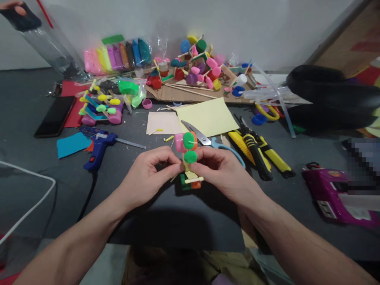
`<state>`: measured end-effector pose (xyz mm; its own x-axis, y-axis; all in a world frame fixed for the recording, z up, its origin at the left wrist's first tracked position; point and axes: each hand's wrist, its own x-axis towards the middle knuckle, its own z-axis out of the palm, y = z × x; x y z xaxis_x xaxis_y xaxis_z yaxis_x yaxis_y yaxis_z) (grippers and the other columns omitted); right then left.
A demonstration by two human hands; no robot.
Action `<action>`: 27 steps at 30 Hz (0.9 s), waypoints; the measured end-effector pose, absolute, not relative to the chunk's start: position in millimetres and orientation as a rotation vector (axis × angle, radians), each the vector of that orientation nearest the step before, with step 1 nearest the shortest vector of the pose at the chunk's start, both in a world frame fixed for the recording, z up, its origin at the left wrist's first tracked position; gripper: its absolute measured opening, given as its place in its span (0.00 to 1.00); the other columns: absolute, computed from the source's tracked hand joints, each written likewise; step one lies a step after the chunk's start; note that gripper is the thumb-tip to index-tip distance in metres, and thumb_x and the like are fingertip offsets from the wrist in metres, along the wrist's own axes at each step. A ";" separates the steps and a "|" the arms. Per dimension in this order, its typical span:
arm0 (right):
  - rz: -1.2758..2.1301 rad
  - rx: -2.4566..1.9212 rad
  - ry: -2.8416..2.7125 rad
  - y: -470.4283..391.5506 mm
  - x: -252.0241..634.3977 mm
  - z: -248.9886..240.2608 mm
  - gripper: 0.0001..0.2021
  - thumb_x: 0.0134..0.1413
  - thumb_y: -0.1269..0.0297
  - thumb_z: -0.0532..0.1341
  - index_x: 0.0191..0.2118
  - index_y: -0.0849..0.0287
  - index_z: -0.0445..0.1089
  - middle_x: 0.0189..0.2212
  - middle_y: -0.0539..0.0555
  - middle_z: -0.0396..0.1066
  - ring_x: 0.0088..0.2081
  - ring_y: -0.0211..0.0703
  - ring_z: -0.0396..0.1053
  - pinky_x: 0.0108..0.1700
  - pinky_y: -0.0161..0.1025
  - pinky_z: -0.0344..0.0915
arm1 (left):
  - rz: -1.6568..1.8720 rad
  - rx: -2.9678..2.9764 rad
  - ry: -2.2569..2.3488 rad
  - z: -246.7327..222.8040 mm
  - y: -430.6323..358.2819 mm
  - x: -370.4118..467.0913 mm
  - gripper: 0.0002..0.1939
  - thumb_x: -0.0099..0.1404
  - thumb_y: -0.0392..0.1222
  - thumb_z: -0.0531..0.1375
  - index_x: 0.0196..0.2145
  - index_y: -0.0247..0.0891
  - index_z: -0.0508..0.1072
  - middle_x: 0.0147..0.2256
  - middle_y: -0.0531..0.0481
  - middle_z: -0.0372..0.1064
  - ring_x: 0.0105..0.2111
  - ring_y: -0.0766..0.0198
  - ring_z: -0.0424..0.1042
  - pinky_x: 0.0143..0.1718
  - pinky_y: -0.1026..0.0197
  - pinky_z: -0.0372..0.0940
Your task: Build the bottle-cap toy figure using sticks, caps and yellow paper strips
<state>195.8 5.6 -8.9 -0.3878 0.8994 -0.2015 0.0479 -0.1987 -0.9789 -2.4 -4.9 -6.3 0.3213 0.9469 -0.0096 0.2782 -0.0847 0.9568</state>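
Between both hands, above the dark table, is a small craft model with green round pieces, pink and orange caps at its far end and green and orange caps at its near end. A pale stick lies across its near part. My left hand pinches the model's left side with thumb and index finger. On the other side my right hand is closed on it in the same way. Just beyond the hands lie open scissors with light blue handles, partly over a yellow paper sheet.
A blue glue gun lies at the left, near a phone and another colourful model. Yellow-black pliers and a purple device are at the right. Cardboard with coloured caps lines the wall.
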 end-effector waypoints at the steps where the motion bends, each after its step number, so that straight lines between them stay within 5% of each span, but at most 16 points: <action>1: 1.663 -1.154 -1.391 5.7 195.6 -9.4 0.09 0.50 0.59 0.69 0.29 0.57 0.74 0.26 0.48 0.71 0.28 0.36 0.65 0.31 0.34 0.64 | 0.838 1.595 1.145 -5.9 -4.8 -2.3 0.11 0.68 0.38 0.63 0.27 0.38 0.73 0.30 0.54 0.69 0.32 0.66 0.67 0.37 0.62 0.60; 27: 1.588 -1.127 -1.284 5.2 193.8 -11.9 0.08 0.48 0.61 0.72 0.29 0.58 0.76 0.27 0.47 0.71 0.30 0.36 0.65 0.35 0.34 0.64 | 0.943 1.660 1.206 -6.2 -8.7 2.6 0.09 0.69 0.35 0.59 0.30 0.38 0.73 0.29 0.55 0.67 0.31 0.67 0.66 0.36 0.63 0.60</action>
